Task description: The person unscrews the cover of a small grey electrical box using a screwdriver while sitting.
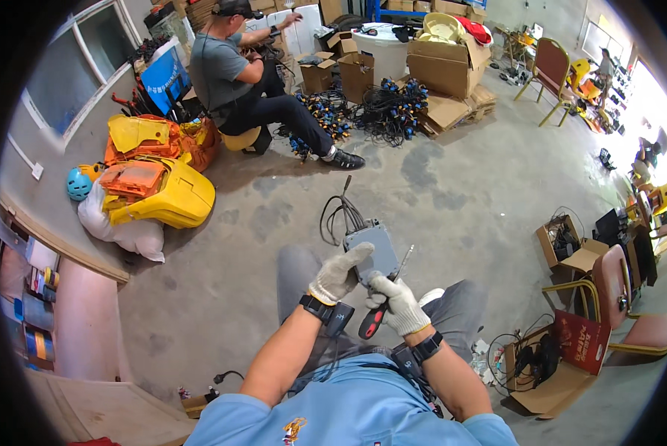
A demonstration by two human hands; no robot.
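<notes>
A flat grey metal box (378, 251), with dark cables (342, 217) trailing from its far end, is held above my lap. My left hand (338, 275), in a white knitted glove, grips it from the left side with the thumb lying on top. In my gloved right hand (400, 303) is a screwdriver (371, 323). Its red and black handle points toward me, while its metal shaft slants up beside the box's right edge. The right thumb and fingertips are close to the box's near edge; whether they press on it I cannot tell.
Ahead on the left, another person (233, 82) sits on a low stool. Yellow and orange plastic shells (171, 195) are piled at the left. Tangled cables with connectors (393, 111) lie by cardboard boxes (441, 67). To my right are an opened carton (545, 379) and a chair (612, 286).
</notes>
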